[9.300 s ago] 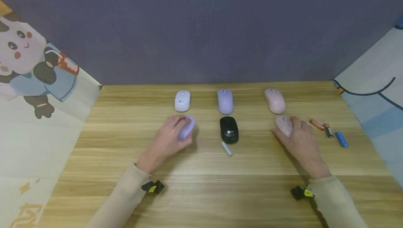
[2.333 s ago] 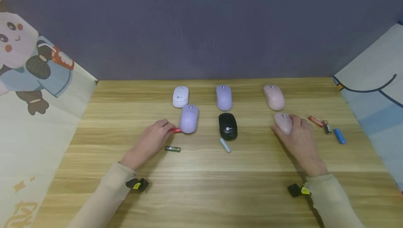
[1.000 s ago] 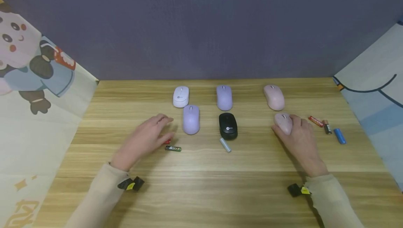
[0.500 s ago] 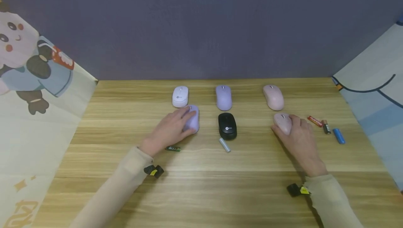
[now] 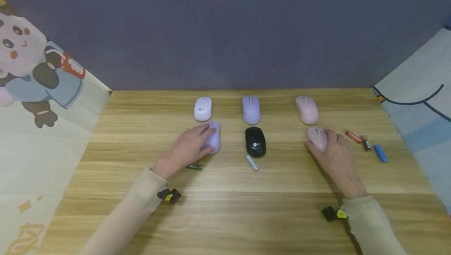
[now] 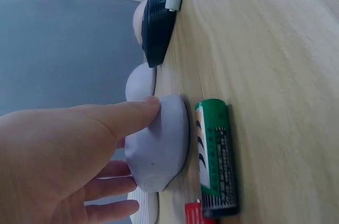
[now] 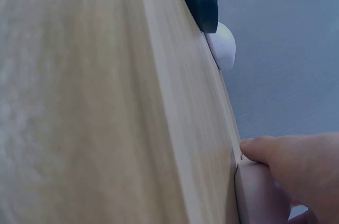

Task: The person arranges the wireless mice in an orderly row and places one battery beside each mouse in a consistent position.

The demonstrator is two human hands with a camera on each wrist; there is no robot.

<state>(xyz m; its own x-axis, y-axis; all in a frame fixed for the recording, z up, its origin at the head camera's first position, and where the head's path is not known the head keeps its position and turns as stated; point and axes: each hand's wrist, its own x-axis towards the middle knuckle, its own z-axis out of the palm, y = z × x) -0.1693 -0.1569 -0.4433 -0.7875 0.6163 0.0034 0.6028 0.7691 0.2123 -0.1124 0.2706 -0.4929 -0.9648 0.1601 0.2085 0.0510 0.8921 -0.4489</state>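
My left hand holds a light purple computer mouse by its sides, at the left of the front row; in the left wrist view the thumb presses its near side. By that hand lie a green battery and a red battery, the red one hidden in the head view. My right hand grips a pale pink mouse, thumb on one side and fingers on the other. Between the hands sit a black mouse and a silver battery.
Along the back of the wooden table stand a white mouse, another purple mouse and a pink mouse. Right of my right hand lie a red battery, a black-and-copper battery and a blue battery.
My left hand set the purple mouse down, moved a red battery beside the green one, then took the mouse again and shifted it slightly toward me. My right hand stays put.
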